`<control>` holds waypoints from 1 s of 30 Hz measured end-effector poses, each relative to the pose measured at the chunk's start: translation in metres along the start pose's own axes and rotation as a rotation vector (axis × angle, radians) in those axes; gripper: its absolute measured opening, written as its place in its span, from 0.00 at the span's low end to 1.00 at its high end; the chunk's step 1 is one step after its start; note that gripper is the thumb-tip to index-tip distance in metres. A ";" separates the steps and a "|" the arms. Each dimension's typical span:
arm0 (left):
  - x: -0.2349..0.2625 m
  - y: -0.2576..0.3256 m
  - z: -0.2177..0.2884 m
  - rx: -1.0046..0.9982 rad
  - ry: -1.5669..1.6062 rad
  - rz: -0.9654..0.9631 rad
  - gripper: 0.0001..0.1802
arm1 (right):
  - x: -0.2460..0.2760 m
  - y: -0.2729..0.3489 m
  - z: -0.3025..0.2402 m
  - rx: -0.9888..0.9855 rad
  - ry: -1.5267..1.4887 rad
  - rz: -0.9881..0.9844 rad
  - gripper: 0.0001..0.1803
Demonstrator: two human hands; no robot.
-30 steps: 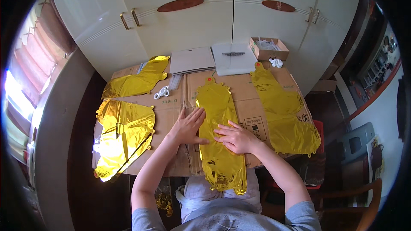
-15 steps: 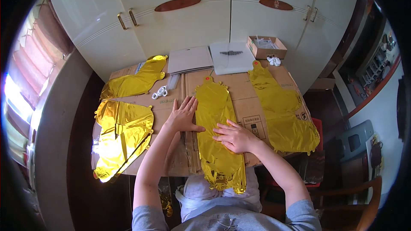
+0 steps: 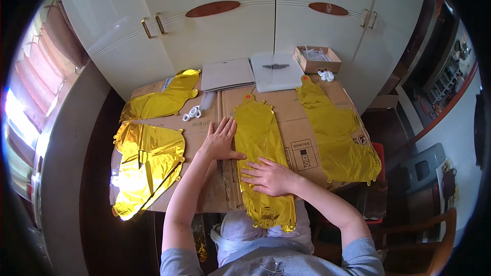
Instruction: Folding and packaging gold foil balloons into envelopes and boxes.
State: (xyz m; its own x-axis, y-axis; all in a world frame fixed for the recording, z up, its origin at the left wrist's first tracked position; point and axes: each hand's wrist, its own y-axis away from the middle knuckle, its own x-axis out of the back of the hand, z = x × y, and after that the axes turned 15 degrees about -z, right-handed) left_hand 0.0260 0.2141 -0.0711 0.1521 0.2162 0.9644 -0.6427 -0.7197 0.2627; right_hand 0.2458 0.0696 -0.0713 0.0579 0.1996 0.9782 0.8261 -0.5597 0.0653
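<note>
Bare hands lie palm-down at a gold foil balloon (image 3: 257, 122), spread flat on a cardboard-covered counter (image 3: 294, 107) directly in front of the seated person. Its long axis runs from the far side toward the lap, the near end slanting slightly to the right and hanging past the counter's edge. The right hand (image 3: 271, 176) is the nearer, resting across the lower half with fingers extended leftward over the foil. The left hand (image 3: 221, 140) lies along the left edge, mostly over bare cardboard, its fingers pointing away and its thumb reaching to the foil. Neither hand is clenched or grips anything; both are unfolded and loose.

The balloon is limp, long and shiny yellow-gold, with small tabs around its rounded far end and a red dot (image 3: 248, 97) at the tip. Its middle looks fairly smooth, while creases and dark reflections gather toward the crumpled near end.
</note>
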 end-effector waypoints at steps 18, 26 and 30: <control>-0.004 0.027 -0.001 -0.156 -0.002 0.140 0.55 | 0.002 0.000 -0.001 -0.007 -0.039 0.046 0.22; 0.003 0.028 -0.001 -0.134 -0.006 0.009 0.71 | 0.001 0.000 0.000 0.006 -0.038 0.075 0.21; 0.003 0.027 0.001 -0.121 -0.042 0.020 0.73 | 0.000 0.001 0.001 0.006 -0.035 0.077 0.21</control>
State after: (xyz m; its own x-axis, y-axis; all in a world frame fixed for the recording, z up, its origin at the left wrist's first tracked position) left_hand 0.0096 0.1944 -0.0614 0.1681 0.1735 0.9704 -0.7314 -0.6380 0.2408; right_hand 0.2472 0.0696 -0.0710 0.1405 0.1840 0.9728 0.8216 -0.5699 -0.0109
